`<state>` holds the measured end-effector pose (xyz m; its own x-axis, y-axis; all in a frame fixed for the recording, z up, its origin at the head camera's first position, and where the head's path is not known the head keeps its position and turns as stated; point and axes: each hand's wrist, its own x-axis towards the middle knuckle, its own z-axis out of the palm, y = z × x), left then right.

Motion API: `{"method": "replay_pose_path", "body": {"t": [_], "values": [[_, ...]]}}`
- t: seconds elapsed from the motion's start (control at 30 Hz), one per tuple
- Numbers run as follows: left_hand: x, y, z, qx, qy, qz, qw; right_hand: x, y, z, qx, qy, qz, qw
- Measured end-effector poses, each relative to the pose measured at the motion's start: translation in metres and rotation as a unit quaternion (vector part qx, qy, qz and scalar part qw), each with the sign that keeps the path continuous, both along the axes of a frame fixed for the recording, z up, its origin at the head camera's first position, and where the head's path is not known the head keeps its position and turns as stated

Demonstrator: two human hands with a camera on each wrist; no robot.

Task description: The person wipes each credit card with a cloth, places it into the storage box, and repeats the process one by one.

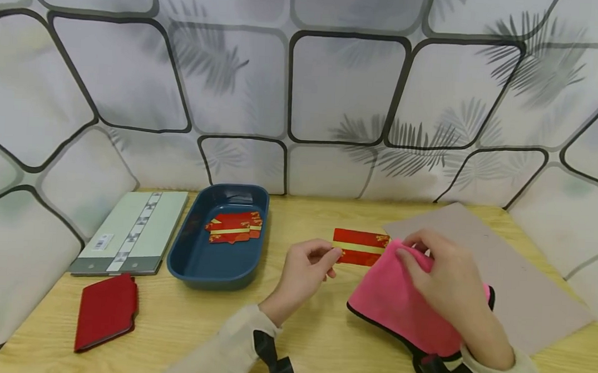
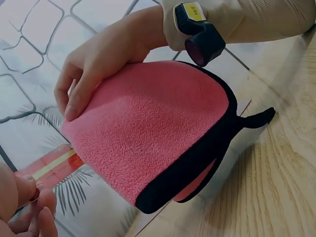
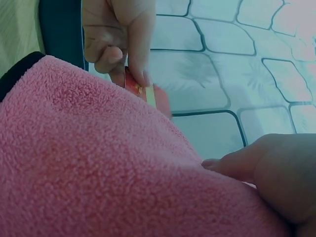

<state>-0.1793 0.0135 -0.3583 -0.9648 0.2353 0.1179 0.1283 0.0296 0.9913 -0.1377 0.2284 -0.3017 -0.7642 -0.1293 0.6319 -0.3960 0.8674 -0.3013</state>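
Between thumb and fingers, my left hand point(image 1: 305, 273) pinches the left end of a red card with a gold stripe point(image 1: 359, 246), lifted above the table. My right hand point(image 1: 447, 276) grips a folded pink cloth with black edging point(image 1: 399, 302) by its upper corner. The cloth hangs down and its top lies against the card's right end. In the left wrist view the fleecy cloth point(image 2: 153, 113) covers part of the card point(image 2: 54, 168). The right wrist view has the cloth point(image 3: 98, 148) filling the foreground, with the right fingertips pressed on it.
A dark blue tray point(image 1: 214, 280) left of my left hand holds several similar red cards point(image 1: 234, 228). Farther left are a pale green folder point(image 1: 112, 223) and a red notebook point(image 1: 105, 311). A grey-brown sheet point(image 1: 515, 285) lies right, partly under my right arm.
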Motion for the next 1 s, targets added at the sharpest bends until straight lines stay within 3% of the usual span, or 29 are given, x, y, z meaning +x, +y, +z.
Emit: {"method": "replay_pose_path", "body": {"t": [0.17,0.33,0.47,0.57,0.8,1.0], "values": [[0.000,0.002,0.001,0.009,0.017,-0.028,0.9994,-0.002,-0.004,-0.001,0.005,-0.006,0.008,0.9999],[-0.001,0.003,0.000,0.028,0.041,-0.073,0.9961,-0.004,-0.007,-0.004,0.014,-0.011,0.018,0.9997],[-0.001,0.003,0.000,0.037,0.039,-0.111,0.9924,-0.004,-0.010,-0.005,0.021,-0.026,0.021,0.9992],[0.000,0.003,0.001,0.022,0.049,-0.113,0.9921,-0.004,-0.014,-0.006,0.023,-0.033,0.024,0.9989],[0.007,0.005,0.001,-0.053,0.128,-0.101,0.9851,0.002,-0.027,-0.012,0.037,-0.039,0.050,0.9973],[0.007,0.003,-0.003,-0.072,0.137,-0.102,0.9827,0.003,-0.032,-0.017,0.030,-0.041,0.078,0.9956]]}}
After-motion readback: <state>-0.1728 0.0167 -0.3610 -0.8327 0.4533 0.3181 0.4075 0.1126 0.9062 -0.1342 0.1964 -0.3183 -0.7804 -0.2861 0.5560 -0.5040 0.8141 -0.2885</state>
